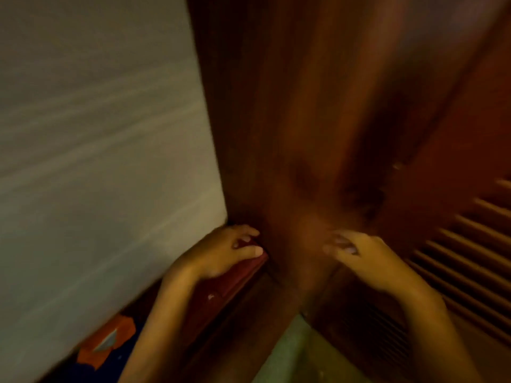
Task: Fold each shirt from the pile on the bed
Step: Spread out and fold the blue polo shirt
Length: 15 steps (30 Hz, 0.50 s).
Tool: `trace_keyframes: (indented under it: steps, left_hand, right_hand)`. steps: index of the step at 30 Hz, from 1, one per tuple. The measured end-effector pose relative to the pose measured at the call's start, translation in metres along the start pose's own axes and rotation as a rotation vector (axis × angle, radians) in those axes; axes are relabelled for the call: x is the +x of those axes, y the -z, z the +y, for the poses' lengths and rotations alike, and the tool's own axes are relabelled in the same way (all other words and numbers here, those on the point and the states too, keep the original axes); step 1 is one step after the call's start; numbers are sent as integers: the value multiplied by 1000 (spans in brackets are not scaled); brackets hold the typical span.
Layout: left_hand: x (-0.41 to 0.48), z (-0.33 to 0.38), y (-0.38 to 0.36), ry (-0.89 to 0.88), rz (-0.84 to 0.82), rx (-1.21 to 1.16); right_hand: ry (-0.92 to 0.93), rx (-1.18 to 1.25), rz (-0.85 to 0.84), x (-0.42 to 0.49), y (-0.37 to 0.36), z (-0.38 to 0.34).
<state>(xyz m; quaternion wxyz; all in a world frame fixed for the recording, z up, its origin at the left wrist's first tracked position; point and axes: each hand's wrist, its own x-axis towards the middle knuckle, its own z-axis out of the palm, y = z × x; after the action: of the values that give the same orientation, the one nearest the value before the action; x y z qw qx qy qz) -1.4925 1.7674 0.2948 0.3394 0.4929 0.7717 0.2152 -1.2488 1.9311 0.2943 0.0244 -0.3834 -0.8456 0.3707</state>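
At the lower left of the frame, a strip of dark blue surface (69, 373) is seen, heavily blurred, so that whether it is a bed covering cannot be told. An orange patch (110, 341) with a small grey triangle in it is shown on this surface. Just to the right, towards the lower middle, a long dark red item (221, 290) is laid, possibly folded cloth; what it rests on is hidden. At the bottom centre, a wedge of pale greenish floor (290, 352) is visible.
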Motion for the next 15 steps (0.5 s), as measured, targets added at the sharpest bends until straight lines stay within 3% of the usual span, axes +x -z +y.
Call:
trace_keyframes:
  steps: [9, 10, 12, 15]
  left_hand:
    - [-43, 195, -140, -571, -359, 354]
    - [-62, 234, -185, -692, -439, 411]
    - [-83, 266, -223, -782, -472, 445]
    - [-181, 346, -353, -1029, -719, 533]
  right_hand:
    - [-431, 97, 484, -314, 12, 106]
    - [-551, 121, 575, -383, 6, 119]
    - [-618, 125, 640, -443, -1, 128]
    - [-899, 188, 912, -621, -53, 139]
